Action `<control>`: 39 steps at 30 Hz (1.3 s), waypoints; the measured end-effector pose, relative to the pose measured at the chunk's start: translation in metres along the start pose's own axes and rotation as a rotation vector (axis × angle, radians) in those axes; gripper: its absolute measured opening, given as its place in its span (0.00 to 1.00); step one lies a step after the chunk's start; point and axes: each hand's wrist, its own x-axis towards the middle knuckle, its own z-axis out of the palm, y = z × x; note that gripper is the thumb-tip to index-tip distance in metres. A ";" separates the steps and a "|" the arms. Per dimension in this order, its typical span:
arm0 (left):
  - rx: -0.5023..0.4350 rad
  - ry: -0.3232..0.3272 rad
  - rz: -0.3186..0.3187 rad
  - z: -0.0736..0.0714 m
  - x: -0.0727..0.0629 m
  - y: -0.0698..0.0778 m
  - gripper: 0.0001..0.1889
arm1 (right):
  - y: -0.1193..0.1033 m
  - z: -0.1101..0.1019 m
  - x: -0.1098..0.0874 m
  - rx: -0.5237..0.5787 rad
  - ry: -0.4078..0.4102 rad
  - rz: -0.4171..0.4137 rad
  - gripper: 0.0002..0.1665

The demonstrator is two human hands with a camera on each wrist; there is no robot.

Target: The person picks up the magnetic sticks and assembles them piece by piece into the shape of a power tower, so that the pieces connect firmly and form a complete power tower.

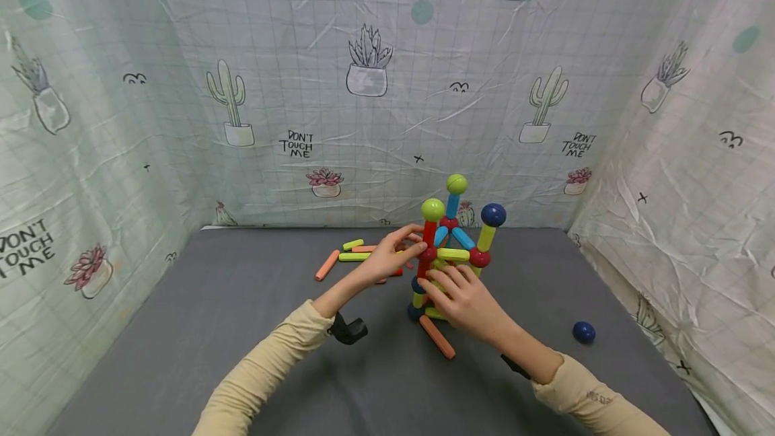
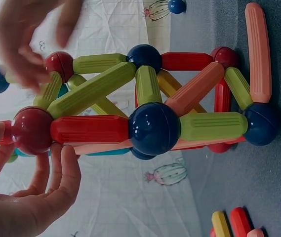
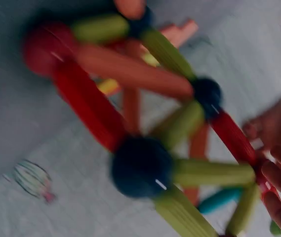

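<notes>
A rod-and-ball tower [image 1: 455, 255] in red, lime, salmon and blue stands upright on a dark gray table [image 1: 242, 369], right of center and close to the cloth backdrop [image 1: 369, 120], as a person works on it with both bare hands. Its weak points look to be the joints: a sideways tug on the red ball [image 2: 32, 130] could pop the red rod [image 2: 90, 129] off the dark blue ball [image 2: 154, 129] beneath, and the lattice above might sag. A knock from a knuckle could also tip the lime ball [image 1: 432, 210], perched at the front on a single upright. The left hand [image 1: 385, 259] reaches in from the side, wrist raised, thumb and bent fingers holding the tower around that red joint. The right hand [image 1: 471, 298], its forearm slanting up from the near right, hangs before the frame with fingers loosely bent and nothing visibly gripped; whether its tips touch the rods cannot be told. A salmon rod [image 1: 437, 337] juts across the tabletop from the base, where a dropped wrist could nudge it.
</notes>
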 end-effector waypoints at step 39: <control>-0.006 -0.023 -0.026 -0.002 -0.010 0.030 0.21 | -0.052 0.057 -0.052 -0.088 -0.384 0.067 0.21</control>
